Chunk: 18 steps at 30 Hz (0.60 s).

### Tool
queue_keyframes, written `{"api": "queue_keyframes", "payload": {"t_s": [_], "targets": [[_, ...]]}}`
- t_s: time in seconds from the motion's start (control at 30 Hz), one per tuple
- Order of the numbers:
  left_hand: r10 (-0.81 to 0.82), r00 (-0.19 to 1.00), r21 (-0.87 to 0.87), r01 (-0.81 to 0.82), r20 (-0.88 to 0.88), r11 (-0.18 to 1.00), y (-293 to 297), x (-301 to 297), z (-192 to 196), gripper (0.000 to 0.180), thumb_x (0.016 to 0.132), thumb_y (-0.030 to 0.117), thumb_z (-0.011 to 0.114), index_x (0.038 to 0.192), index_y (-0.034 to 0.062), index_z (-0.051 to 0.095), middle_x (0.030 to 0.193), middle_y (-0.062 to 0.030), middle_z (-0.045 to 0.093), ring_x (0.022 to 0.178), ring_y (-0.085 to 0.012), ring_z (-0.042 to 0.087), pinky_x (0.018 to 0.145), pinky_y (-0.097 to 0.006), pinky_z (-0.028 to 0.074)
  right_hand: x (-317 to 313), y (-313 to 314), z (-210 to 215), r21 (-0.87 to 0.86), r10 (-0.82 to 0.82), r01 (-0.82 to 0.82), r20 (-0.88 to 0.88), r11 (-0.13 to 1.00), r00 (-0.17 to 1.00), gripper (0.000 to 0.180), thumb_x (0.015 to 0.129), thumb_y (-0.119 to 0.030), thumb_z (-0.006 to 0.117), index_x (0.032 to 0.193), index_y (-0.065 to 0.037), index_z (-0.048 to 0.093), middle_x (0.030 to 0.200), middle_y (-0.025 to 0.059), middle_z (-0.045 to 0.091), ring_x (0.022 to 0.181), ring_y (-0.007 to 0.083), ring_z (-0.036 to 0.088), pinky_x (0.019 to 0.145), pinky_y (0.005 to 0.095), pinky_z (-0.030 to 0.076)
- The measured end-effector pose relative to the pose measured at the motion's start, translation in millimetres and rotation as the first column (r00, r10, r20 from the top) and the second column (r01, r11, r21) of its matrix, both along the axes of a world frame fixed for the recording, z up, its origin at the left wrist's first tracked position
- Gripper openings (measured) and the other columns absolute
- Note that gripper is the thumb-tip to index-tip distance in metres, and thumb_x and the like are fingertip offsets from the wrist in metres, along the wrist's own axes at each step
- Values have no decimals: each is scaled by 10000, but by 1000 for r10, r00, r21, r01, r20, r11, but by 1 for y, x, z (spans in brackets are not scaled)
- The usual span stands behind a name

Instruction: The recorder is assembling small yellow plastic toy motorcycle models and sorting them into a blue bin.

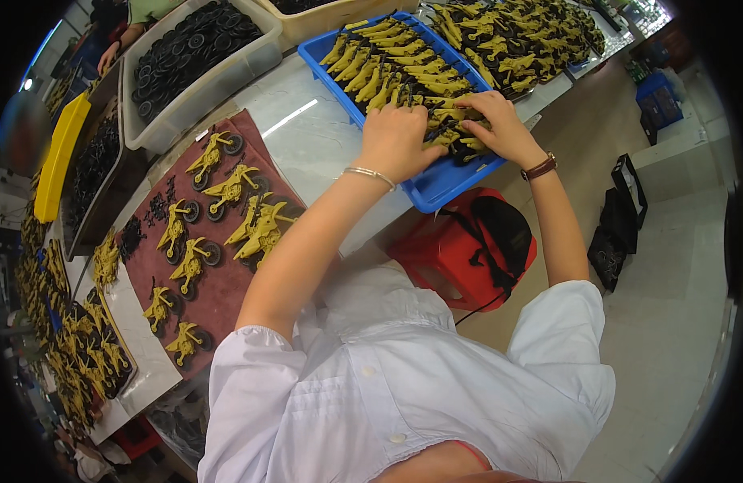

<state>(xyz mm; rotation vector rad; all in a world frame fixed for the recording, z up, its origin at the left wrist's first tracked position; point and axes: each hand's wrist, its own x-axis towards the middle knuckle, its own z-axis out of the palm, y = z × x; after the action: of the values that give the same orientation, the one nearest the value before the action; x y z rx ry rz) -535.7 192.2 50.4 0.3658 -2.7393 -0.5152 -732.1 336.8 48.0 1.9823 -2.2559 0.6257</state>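
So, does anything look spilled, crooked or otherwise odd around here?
Nothing looks plainly spilled or broken. The blue plastic rectangular tray seems to jut slightly past the white table's edge, an odd perch. Small black parts lie in loose clumps on the dark red cloth, untidier than the tray's rows of yellow toy motorcycles.

No legible text, labels, numbers or signs anywhere.
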Motion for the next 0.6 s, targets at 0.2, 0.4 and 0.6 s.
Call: {"api": "queue_keyframes", "payload": {"t_s": [0.2, 0.4, 0.6], "targets": [[115, 988, -193, -132, -98, 972, 24, 4, -12, 289, 732, 317, 761, 834, 55, 696, 829, -101, 681, 820, -272, 629, 744, -370, 451, 4, 8, 1, 3, -55, 56, -133, 998, 990, 242, 844, -190, 677, 1074, -120, 646, 1063, 36, 600, 1041, 255, 538, 885, 400, 398], [275, 960, -206, -278, -41, 938, 28, 2, -17, 321, 724, 299, 749, 902, 51, 650, 831, -98, 659, 865, -288, 631, 721, -419, 497, 2, 14, 0, -37, -80, 76, -143, 996, 987, 122, 811, -162, 687, 901, -86, 654, 1023, 37, 588, 981, 257, 542, 834, 396, 418], [163, 920, -202, -246, -357, 948, 24, 3, -22, 270, 731, 246, 744, 888, 51, 642, 810, -101, 646, 827, -304, 635, 707, -414, 510, 6, 16, -5, -69, -118, 109, -137, 992, 984, 119, 813, -148, 685, 897, -70, 655, 1037, 37, 592, 1003, 262, 543, 844, 398, 421]]}}
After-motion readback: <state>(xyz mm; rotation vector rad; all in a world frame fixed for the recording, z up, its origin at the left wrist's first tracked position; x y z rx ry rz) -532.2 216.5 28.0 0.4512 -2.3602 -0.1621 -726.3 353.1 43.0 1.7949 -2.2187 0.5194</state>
